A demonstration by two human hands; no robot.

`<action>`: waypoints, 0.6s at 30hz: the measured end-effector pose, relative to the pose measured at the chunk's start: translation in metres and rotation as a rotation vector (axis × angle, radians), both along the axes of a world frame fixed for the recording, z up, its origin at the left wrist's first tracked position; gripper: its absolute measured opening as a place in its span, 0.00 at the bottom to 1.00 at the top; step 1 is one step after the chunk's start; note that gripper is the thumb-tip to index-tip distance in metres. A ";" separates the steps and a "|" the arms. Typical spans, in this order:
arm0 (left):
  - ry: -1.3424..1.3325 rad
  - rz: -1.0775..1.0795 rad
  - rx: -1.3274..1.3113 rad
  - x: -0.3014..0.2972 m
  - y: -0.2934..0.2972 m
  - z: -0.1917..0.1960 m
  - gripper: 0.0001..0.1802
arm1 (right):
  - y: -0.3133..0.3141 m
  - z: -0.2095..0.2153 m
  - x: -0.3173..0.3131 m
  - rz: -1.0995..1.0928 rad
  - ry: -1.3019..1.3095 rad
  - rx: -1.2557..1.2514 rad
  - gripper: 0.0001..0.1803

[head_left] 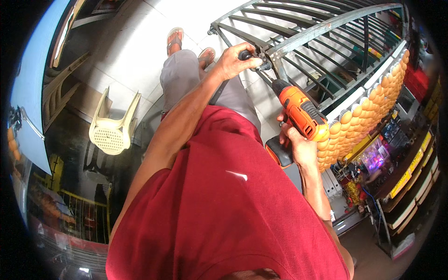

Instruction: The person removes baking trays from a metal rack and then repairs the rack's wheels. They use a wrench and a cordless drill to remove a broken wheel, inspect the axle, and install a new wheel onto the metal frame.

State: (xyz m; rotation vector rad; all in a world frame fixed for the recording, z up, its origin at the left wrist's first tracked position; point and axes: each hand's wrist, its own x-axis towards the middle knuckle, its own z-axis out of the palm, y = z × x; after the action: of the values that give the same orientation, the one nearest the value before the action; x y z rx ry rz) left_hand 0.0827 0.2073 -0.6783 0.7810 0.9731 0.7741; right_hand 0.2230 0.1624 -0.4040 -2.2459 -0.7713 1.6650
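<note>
Drill (301, 111) sits at about 2 o'clock, nose aimed up toward 10 or 11, at the caster (263, 64) near 1. Pretty sure it's a caster, anyway: small and dark. Right hand (296, 140) has its fingers wrapped round the drill's grip, some hidden behind it. Left hand (234, 64) pinches the caster between thumb and curled fingers, right by the frame (298, 39) corner.

That's the part I'd worry about: the left thumb is nearly in line with the drill's nose. If the tip skates off, I reckon it gets the thumb. A weak pinch plus too much trigger and the caster could twist in the grip. One-handed and angled, the drill might wander too.

Farther out, the gold bumpy panel (359, 116) at 2 to 3 is close to the drill, so a kick could knock it. Sandals (174, 43) at 11 won't save toes from a dropped caster. Chair (109, 137) at 9 is well apart.
</note>
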 end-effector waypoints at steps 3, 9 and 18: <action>-0.025 0.002 -0.010 0.000 0.001 -0.003 0.24 | 0.002 0.001 -0.003 0.019 -0.029 -0.030 0.14; -0.094 0.033 -0.022 0.001 0.001 -0.003 0.23 | -0.001 0.003 -0.012 -0.051 -0.135 0.070 0.14; -0.054 0.021 -0.034 -0.001 0.001 -0.006 0.21 | -0.008 -0.007 -0.023 0.010 -0.356 0.177 0.18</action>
State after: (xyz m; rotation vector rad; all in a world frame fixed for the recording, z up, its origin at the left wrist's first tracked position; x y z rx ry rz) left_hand 0.0821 0.2082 -0.6838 0.7187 0.9450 0.7907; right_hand 0.2000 0.1546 -0.4110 -2.4397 -0.9667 1.1581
